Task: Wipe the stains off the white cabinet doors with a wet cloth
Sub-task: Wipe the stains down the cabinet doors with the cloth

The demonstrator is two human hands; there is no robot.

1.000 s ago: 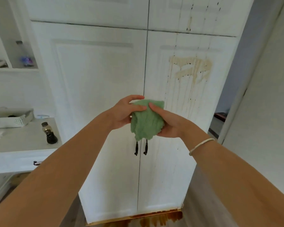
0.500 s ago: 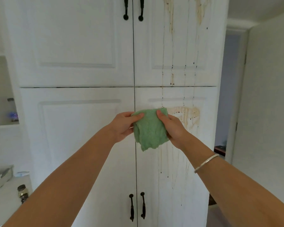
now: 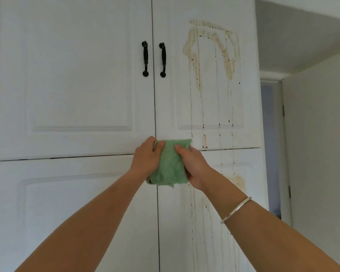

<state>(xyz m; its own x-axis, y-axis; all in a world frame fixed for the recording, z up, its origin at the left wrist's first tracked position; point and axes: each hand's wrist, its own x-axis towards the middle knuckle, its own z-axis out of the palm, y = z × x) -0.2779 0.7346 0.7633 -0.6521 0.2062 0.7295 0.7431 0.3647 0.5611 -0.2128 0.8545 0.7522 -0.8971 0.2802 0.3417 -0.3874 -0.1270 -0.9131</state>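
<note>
A folded green cloth (image 3: 170,163) hangs in front of the white cabinet doors (image 3: 77,75), level with the seam between the upper and lower pairs. My left hand (image 3: 146,157) grips its left edge and my right hand (image 3: 190,163) grips its right edge, thumbs on the near face. A large brown stain (image 3: 212,52) arcs across the upper right door, with thin drip lines running down to a smaller stain (image 3: 238,182) on the lower right door, partly hidden behind my right forearm.
Two black handles (image 3: 153,58) flank the centre seam of the upper doors. To the right, a white wall (image 3: 318,144) stands close beside a narrow doorway (image 3: 271,148).
The view has tilted upward, so the upper doors and the big stain fill the frame. Both hands have risen with the cloth toward the seam between upper and lower doors.
</note>
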